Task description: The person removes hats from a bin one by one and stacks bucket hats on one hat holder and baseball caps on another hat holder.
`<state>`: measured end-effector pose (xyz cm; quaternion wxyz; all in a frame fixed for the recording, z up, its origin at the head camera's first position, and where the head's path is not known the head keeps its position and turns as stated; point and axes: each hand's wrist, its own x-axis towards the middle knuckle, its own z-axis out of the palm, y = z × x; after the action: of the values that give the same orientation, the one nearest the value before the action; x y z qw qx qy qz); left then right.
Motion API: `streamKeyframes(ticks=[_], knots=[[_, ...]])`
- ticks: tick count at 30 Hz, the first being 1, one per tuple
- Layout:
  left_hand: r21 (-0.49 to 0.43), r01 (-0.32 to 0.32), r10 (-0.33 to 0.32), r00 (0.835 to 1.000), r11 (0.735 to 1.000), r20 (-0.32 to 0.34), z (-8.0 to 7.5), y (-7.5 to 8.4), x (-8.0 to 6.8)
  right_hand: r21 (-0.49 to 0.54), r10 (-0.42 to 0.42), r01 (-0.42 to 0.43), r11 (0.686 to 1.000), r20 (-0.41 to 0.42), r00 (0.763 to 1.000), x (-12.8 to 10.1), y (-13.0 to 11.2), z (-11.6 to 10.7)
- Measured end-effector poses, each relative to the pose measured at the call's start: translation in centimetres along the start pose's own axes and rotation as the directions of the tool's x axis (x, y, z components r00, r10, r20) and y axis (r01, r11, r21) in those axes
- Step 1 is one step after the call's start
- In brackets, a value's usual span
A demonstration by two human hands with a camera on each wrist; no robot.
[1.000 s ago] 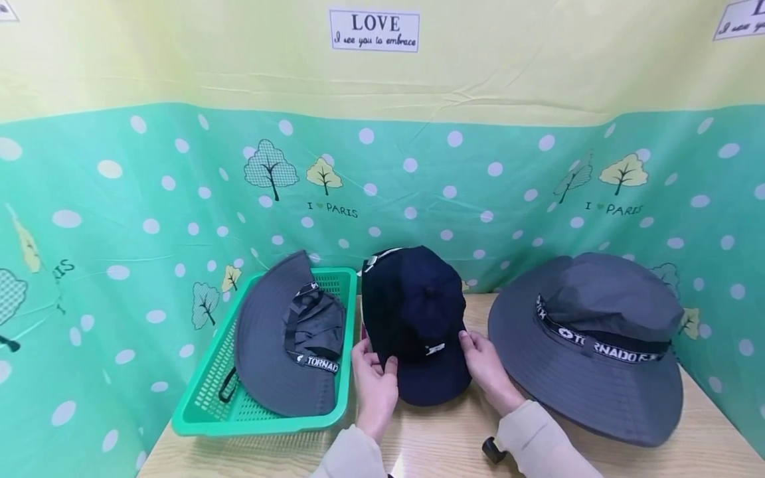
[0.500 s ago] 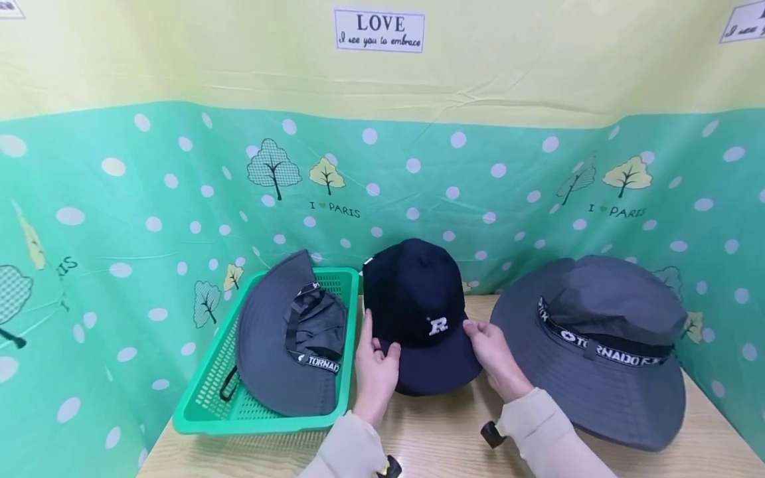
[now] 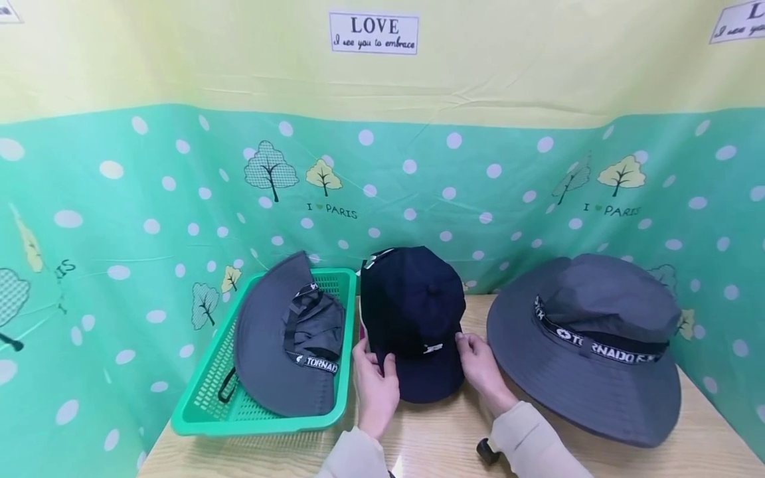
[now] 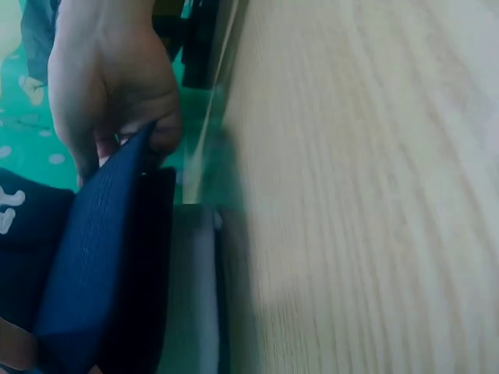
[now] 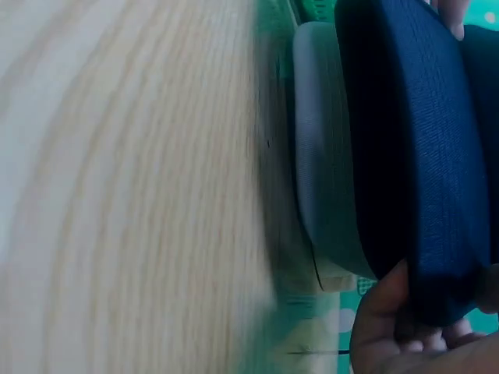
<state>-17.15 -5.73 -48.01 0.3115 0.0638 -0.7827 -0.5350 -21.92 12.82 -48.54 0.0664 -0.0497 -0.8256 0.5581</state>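
A green cloth dotted with white spots and little trees hangs behind a pale wooden table (image 3: 454, 431), with a yellow band and a "LOVE" sign (image 3: 374, 32) above it. Near the middle of the table's back edge a navy cap (image 3: 414, 318) is held by both hands: the left hand (image 3: 375, 388) pinches the left side of the brim, thumb on top and fingers curled beneath, and the right hand (image 3: 481, 372) pinches the right side in the same way, as the wrist views confirm. Under the cap something pale and rounded (image 5: 320, 195) shows; what it is cannot be told. At the left edge stands a green basket (image 3: 203, 398) with a grey brimmed hat (image 3: 281, 345) lying in it, and toward the right edge a second wide grey hat (image 3: 592, 345) with a lettered band rests flat. To handle the cap well, both pinches should stay even so that the brim does not twist, and the crown should be kept off the basket rim, which is just beside it. Compared with half a second ago, the cap is tipped further forward: the white letter on its front, then plain to see, is now mostly turned out of sight, and both hands sit slightly lower.
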Motion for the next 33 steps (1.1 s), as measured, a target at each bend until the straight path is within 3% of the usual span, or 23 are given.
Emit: streamKeyframes(ticks=[5,9,17,23,27,33], knots=[[0.016,0.022,-0.022,1.000,1.000,0.010,-0.3,0.7,-0.9,-0.036,-0.042,0.040,0.999,-0.034,0.999,-1.0,-0.3,0.0],[-0.012,0.014,-0.014,0.999,1.000,0.047,-0.9,1.1,-1.7,-0.008,-0.078,0.078,0.997,-0.033,0.996,-2.4,-0.6,-0.1],[-0.058,-0.012,0.022,0.982,0.998,0.188,-3.5,3.4,-2.0,-0.046,-0.169,0.170,0.984,0.032,0.985,-5.7,-1.4,-1.3],[-0.047,-0.040,0.053,0.947,0.998,0.317,-7.4,5.1,-0.1,-0.049,-0.204,0.205,0.977,0.034,0.978,-7.3,-3.0,-1.8],[0.041,-0.109,0.086,0.921,0.993,0.379,-9.8,5.9,1.7,-0.007,-0.250,0.250,0.968,0.032,0.968,-8.1,-4.2,-1.6],[0.116,-0.154,0.095,0.909,0.981,0.407,-12.8,6.7,5.1,0.067,-0.353,0.351,0.934,0.017,0.935,-9.0,-5.9,-0.4]])
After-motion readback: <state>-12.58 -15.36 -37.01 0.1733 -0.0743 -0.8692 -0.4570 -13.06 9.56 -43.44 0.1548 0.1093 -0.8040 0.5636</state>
